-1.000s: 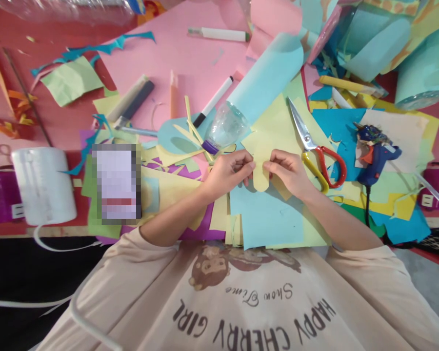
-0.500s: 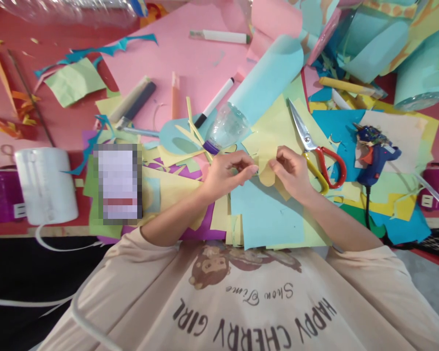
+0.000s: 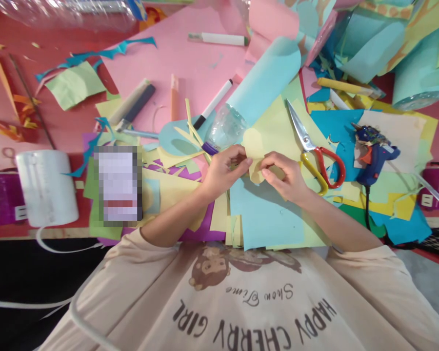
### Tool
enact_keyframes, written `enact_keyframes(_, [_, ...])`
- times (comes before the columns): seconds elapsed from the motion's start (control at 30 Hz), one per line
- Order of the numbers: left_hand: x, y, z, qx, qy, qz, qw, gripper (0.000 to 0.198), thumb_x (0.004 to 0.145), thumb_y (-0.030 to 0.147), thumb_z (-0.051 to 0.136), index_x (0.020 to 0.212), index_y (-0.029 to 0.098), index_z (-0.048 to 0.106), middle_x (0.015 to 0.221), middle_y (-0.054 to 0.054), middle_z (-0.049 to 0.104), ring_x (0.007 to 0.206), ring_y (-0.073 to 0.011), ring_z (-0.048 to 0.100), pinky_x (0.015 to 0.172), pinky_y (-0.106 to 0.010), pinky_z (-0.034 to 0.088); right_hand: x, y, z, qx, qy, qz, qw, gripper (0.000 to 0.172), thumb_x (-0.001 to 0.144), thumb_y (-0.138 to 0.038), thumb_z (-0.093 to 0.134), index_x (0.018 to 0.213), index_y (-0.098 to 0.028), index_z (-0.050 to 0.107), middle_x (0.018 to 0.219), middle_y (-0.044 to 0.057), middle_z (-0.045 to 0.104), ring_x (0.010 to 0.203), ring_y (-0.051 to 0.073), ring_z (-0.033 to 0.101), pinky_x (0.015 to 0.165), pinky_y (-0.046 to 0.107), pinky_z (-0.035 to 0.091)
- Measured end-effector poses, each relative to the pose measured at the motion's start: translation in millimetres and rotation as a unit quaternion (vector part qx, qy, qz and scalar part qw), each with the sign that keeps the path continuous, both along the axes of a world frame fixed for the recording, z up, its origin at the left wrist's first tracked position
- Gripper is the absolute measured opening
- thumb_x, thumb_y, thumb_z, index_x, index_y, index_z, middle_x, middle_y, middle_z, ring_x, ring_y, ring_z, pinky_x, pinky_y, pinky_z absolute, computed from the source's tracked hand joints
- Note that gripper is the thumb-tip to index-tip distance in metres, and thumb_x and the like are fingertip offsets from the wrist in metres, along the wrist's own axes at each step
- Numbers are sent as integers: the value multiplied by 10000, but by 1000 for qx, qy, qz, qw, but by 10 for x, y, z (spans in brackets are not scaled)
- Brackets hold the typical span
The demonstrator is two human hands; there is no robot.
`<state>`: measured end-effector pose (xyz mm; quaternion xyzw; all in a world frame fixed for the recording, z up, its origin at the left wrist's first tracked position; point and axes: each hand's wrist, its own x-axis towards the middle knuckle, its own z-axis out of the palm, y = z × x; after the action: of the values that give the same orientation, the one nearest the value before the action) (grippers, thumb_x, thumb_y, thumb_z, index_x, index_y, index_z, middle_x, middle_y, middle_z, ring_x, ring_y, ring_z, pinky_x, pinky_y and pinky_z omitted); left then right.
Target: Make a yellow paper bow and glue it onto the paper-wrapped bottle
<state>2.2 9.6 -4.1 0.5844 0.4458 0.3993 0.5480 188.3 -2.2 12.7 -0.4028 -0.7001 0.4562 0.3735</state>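
A small pale yellow paper piece (image 3: pixel 255 145) with rounded ends is pinched between both hands. My left hand (image 3: pixel 227 170) grips its left edge with thumb and forefinger. My right hand (image 3: pixel 286 176) holds its lower right part, its fingers curled. Below them lies a light blue sheet (image 3: pixel 265 214). Just beyond my hands, a clear bottle (image 3: pixel 227 126) with a purple cap is partly wrapped in light blue paper (image 3: pixel 265 80). Scissors (image 3: pixel 309 146) with red and yellow handles rest open to the right of my right hand.
A blue glue gun (image 3: pixel 375 158) lies at the right on coloured paper. At the left are a phone-like blurred object (image 3: pixel 119 185) and a white device (image 3: pixel 47 187) with a cable. Markers (image 3: pixel 214 103), a dark-handled cutter (image 3: pixel 137 105) and paper scraps cover the pink sheet (image 3: pixel 139 58).
The yellow paper piece has moved left and turned, its rounded end now pointing away from me. My right hand has shifted left and slightly down, closer to my left hand.
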Motion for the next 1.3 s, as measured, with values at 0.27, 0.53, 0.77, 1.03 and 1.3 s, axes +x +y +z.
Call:
enact_keyframes(0.27, [11, 3, 85, 16, 40, -4, 999, 204, 813, 347, 595, 700, 191, 529, 614, 33, 521, 548, -78, 491, 530, -210, 421, -42, -20, 1, -200, 28, -46, 978, 306, 791, -393, 703, 741, -219, 457, 639, -45, 487, 561, 95, 453, 516, 244, 371])
enact_keyframes(0.53, [9, -28, 62, 35, 49, -27, 998, 175, 804, 311, 636, 743, 186, 530, 651, 32, 568, 610, -85, 569, 582, -197, 482, -47, -11, -31, -224, 49, -17, 973, 341, 819, -394, 690, 693, -207, 434, 611, -53, 405, 546, 84, 366, 504, 249, 297])
enact_keyframes(0.77, [4, -48, 62, 14, 81, -34, 996, 168, 823, 344, 611, 823, 178, 583, 715, 1, 657, 690, -112, 644, 654, -217, 542, -49, -1, -46, -192, 27, -17, 981, 272, 831, -294, 626, 674, -206, 423, 604, -58, 369, 535, 75, 315, 479, 243, 244])
enact_keyframes(1.03, [7, -57, 80, 20, 76, -19, 997, 202, 825, 370, 644, 807, 169, 635, 744, -15, 715, 717, -129, 692, 654, -206, 558, -50, 16, 5, -186, 43, -26, 981, 237, 835, -278, 617, 693, -210, 440, 594, -58, 375, 526, 80, 326, 478, 245, 257])
enact_keyframes(1.3, [-7, -57, 79, 83, 52, -40, 994, 106, 824, 242, 628, 839, 176, 710, 813, -31, 755, 693, -109, 687, 629, -193, 546, -18, 38, 26, -204, 54, -10, 977, 230, 847, -348, 638, 715, -200, 520, 622, -40, 462, 542, 87, 369, 495, 253, 284])
